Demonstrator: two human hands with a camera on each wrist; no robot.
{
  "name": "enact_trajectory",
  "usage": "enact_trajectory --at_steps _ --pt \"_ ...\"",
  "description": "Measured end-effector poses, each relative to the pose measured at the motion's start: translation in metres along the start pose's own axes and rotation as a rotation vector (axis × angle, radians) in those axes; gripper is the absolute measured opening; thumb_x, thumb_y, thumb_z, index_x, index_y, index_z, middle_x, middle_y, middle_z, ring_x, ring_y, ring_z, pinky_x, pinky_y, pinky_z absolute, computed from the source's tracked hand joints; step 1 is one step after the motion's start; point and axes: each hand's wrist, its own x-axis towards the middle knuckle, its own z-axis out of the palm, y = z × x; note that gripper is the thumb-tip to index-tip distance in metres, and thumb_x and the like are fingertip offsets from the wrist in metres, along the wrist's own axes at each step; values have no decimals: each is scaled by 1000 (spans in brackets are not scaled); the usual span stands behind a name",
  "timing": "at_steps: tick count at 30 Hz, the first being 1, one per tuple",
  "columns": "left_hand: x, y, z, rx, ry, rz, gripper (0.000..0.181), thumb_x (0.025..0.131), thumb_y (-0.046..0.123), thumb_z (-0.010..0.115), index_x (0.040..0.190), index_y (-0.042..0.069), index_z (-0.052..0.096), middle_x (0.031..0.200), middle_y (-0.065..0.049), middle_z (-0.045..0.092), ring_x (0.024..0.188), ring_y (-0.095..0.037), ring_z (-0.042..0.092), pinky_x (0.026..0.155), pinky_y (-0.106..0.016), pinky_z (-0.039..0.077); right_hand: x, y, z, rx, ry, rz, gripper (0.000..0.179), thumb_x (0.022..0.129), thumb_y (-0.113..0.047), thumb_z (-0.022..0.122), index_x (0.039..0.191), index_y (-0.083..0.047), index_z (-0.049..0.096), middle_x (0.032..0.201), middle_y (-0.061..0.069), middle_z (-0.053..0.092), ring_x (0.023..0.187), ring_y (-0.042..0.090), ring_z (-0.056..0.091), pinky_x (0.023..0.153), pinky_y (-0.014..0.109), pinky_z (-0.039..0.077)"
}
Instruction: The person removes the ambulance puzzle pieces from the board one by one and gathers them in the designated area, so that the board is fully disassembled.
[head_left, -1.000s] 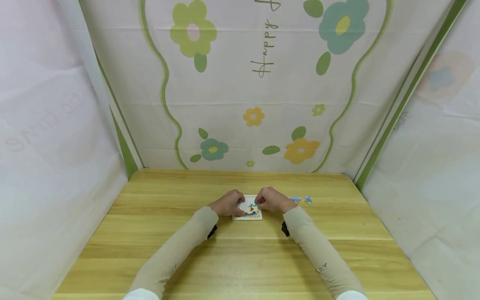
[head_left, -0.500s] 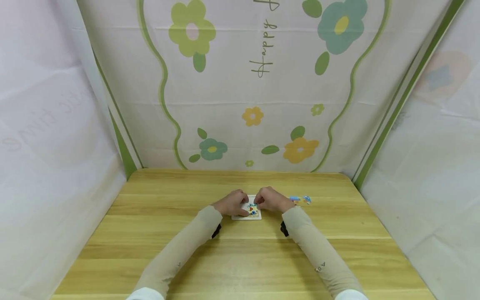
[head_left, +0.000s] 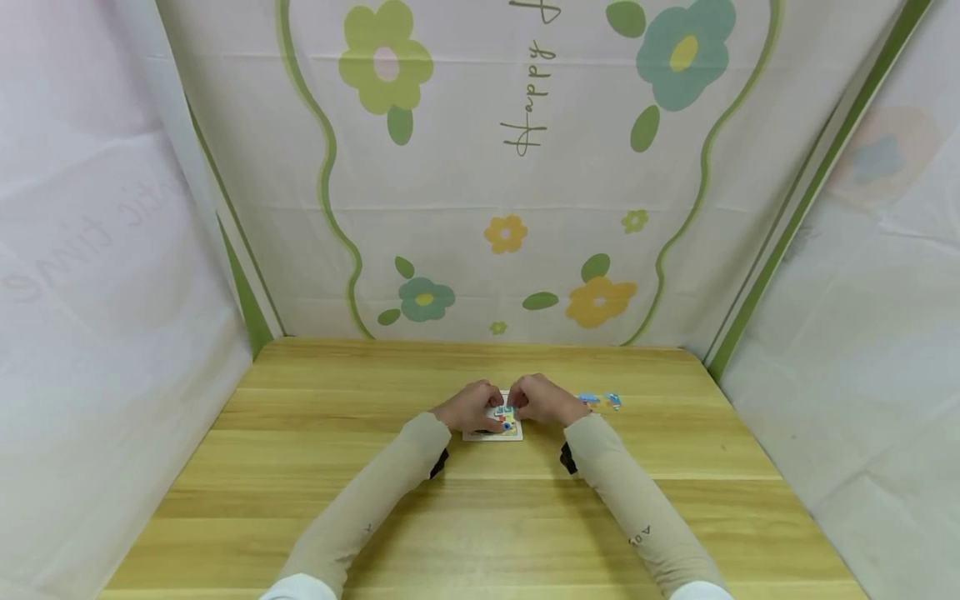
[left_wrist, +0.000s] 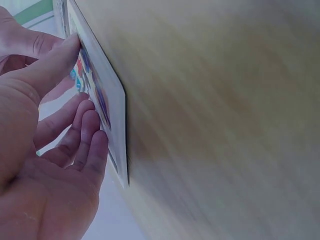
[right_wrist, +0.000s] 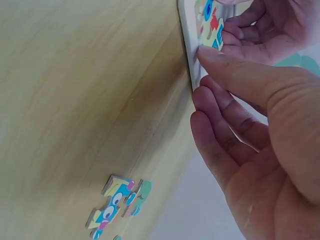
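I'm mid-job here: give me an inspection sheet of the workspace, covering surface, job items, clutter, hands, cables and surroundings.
Surface: wood-grain table, planks pale and striped.
Job's things: white-rimmed puzzle tray lies on the table, coloured picture showing inside, much of it hidden by the hands; loose puzzle pieces, at least two, lie to its right.
Clutter: nothing seen.
Left hand: thumb and fingertips at the tray's picture, nothing seen between them.
Right hand: thumb tip at the tray's rim; whether it pinches a piece is hidden.
Cables: nothing seen.
Surroundings: floral cloth behind the table, pale sheets on both sides.
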Motion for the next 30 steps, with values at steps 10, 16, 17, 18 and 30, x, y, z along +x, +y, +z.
enact_trajectory --at_steps 10,16,17,18,30 --pt "-1 3 -1 5 12 -5 44 90 23 87 121 -1 69 113 -10 65 100 -18 61 95 -37 55 -3 -1 -5 42 53 3 8 99 -1 71 94 -7 72 93 5 74 82 10 64 78 29 58" --pt "-1 0 -1 7 13 5 44 90 24 87 121 -2 70 113 -11 66 101 -20 63 94 -36 55 -9 1 -8 81 75 38 9 101 -2 68 96 -7 72 92 5 72 82 12 62 79 31 56" --pt "-1 0 0 5 13 7 44 90 24 87 121 -2 70 114 -12 67 102 -21 63 95 -36 55 -11 3 -9 82 76 45 9 101 -2 68 95 -9 72 92 3 71 82 12 62 79 30 55" --pt "-1 0 0 2 12 8 43 91 23 87 121 -2 70 114 -12 67 103 -21 63 95 -37 55 -12 5 -10 84 77 46 10 101 -3 69 95 -10 71 91 2 71 81 11 62 79 30 55" --pt "-1 1 4 4 6 -26 43 91 24 86 124 1 70 116 -7 65 101 -14 58 96 -33 54 -66 54 -36 106 125 120 5 102 -6 67 98 -8 70 93 3 69 84 14 61 75 28 53"
